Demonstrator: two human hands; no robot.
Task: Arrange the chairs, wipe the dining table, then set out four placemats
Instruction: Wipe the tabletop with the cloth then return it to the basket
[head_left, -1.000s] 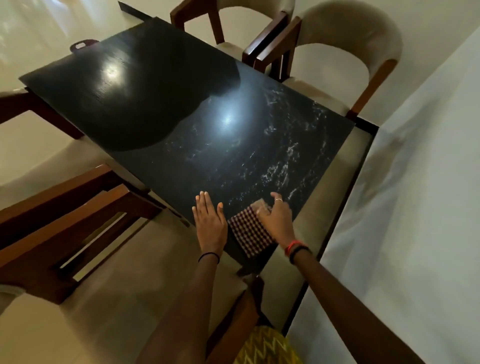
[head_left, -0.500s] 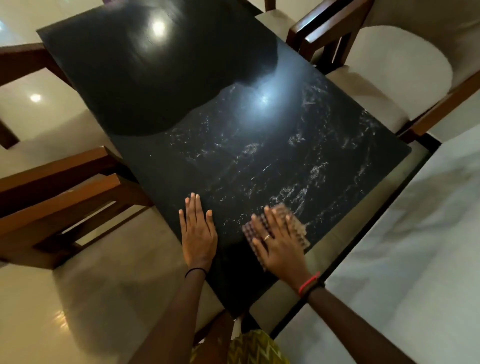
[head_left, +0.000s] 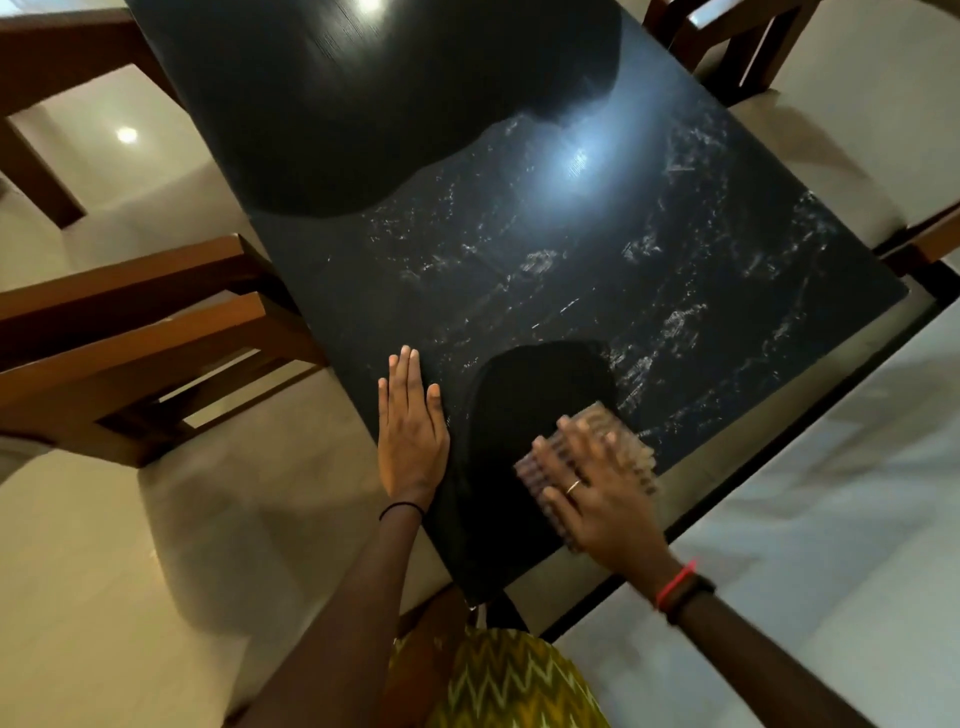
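Pressing checked cloth (head_left: 631, 452) beneath flat, spread right hand (head_left: 597, 493), near table (head_left: 519, 260) corner, left hand (head_left: 413, 441) flat alongside, holding nothing

Glossy black dining table (head_left: 519, 260) across centre, smear-streaked, blurred checked cloth (head_left: 642, 466) flat near its lower-right edge, wooden chair (head_left: 130, 332) left, second chair (head_left: 727, 47) upper right.

glossy cream floor (head_left: 156, 545) mirrors a round ceiling light (head_left: 127, 135) beyond the left edge of the black table (head_left: 519, 270). a wooden chair (head_left: 130, 332) stands at that edge and a cream-cushioned chair (head_left: 831, 130) at the right edge. a pale wall (head_left: 831, 519) with a dark skirting strip (head_left: 779, 446) runs alongside. a bright glare (head_left: 574, 158) lies on the table top.
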